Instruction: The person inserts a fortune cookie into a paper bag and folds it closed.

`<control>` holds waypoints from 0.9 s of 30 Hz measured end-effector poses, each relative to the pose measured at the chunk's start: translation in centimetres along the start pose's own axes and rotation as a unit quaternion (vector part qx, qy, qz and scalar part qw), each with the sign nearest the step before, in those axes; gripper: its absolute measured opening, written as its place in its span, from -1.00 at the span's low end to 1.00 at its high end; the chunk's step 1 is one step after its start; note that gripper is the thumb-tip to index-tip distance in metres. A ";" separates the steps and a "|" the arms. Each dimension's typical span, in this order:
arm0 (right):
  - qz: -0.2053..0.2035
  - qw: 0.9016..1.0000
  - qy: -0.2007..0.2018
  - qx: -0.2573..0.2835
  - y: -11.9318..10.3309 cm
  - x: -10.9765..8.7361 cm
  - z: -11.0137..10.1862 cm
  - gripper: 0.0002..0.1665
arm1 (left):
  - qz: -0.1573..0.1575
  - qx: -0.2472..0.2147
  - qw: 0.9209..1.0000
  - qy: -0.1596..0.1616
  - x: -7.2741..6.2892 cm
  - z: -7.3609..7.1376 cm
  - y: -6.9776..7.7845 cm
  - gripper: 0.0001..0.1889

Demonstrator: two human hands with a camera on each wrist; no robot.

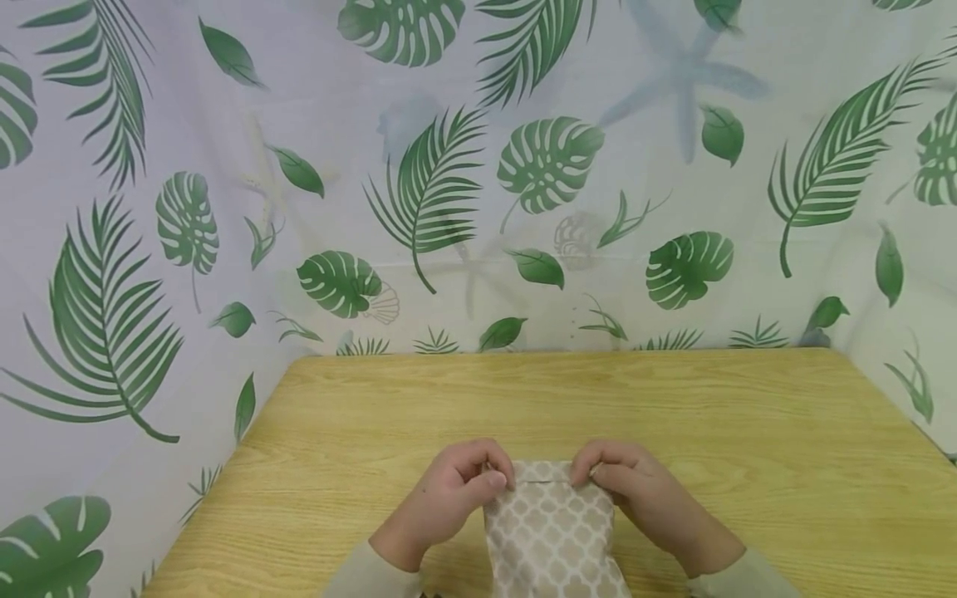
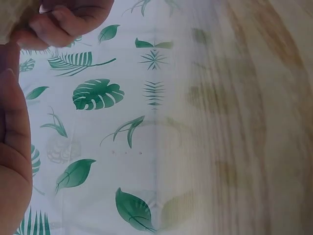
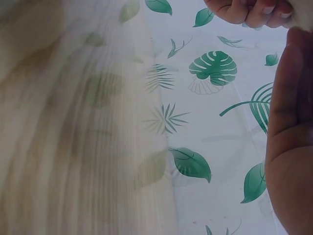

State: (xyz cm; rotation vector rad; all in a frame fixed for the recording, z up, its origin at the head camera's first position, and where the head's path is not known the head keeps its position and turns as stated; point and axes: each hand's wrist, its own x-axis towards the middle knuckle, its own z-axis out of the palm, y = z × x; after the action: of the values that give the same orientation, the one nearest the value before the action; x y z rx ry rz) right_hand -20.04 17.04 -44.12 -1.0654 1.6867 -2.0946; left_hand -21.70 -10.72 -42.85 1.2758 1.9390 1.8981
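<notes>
A beige cloth piece (image 1: 553, 531) with a white lattice pattern is held up over the table in the head view, its lower end cut off by the frame's bottom edge. A narrow band runs across its top, with a dark line beneath it. My left hand (image 1: 458, 490) pinches the top left corner between thumb and curled fingers. At the opposite corner my right hand (image 1: 645, 490) pinches the cloth likewise. In the right wrist view, fingers (image 3: 254, 12) close on a pale bit of the cloth (image 3: 304, 12) at the top right.
The wood-grain table (image 1: 359, 407) spreads out beneath both hands and beyond them. A white curtain (image 1: 329, 191) printed with green leaves, starfish and shells hangs behind the table and along its sides.
</notes>
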 end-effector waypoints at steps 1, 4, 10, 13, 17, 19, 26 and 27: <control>-0.002 1.000 0.003 -0.011 0.0 0.0 0.0 -0.56 | -0.011 0.009 1.000 0.004 0.1 0.1 0.1 -0.82; 0.007 0.999 0.025 -0.047 -0.2 0.0 0.1 -0.61 | -0.050 0.063 0.997 0.018 0.2 0.4 0.3 -0.85; 0.032 0.986 0.067 -0.148 -0.2 0.3 0.6 -0.75 | -0.122 0.166 0.978 0.042 0.3 0.5 0.6 -0.88; 0.022 0.981 0.075 -0.180 -0.1 0.5 0.9 -0.74 | -0.138 0.173 0.974 0.049 0.3 0.4 0.5 -0.87; 0.018 0.971 0.087 -0.221 -0.2 0.6 1.2 -0.73 | -0.145 0.157 0.975 0.050 0.4 0.6 0.3 -0.78; 0.029 0.966 0.096 -0.238 -0.2 0.7 1.4 -0.73 | -0.150 0.160 0.974 0.050 0.5 0.9 0.3 -0.76; 0.096 0.956 0.134 -0.243 -0.4 0.9 2.1 -0.77 | -0.135 0.222 0.965 0.050 0.6 2.0 -0.1 -0.82; 0.103 0.954 0.137 -0.247 -0.4 0.9 2.2 -0.77 | -0.130 0.228 0.964 0.049 0.7 2.1 -0.2 -0.83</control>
State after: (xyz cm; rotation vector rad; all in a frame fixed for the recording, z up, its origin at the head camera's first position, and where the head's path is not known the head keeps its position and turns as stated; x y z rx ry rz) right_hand -19.16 14.99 -43.30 -0.6844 2.4287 -1.7938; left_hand -20.85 -8.67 -43.11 0.9624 2.5535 1.4648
